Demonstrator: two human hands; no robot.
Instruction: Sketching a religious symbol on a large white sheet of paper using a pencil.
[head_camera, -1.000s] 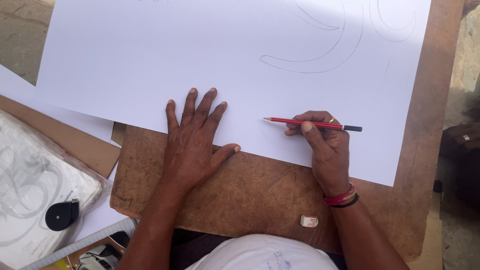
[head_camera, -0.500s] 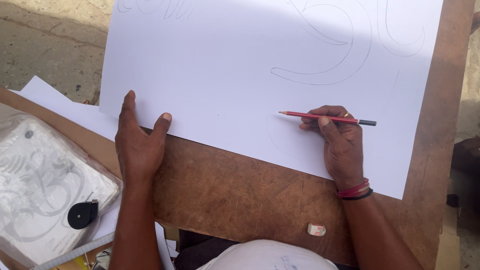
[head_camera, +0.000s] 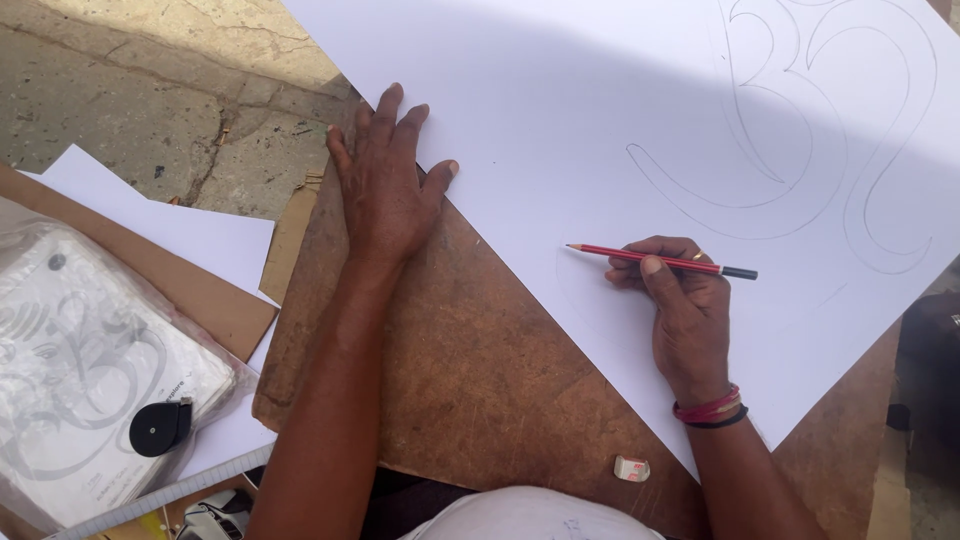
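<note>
The right hand pinches a red pencil tight, its tip lying just above the big white paper. Faint curvy lines sit past the pencil. The left hand lies flat, fingers spread, maybe pressing the paper's edge on the brown board.

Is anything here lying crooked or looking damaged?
Yes. The white sheet lies slanted across the brown board, its edge running diagonally. The board's left corner looks torn. The small eraser sits loose near the board's near edge.
</note>
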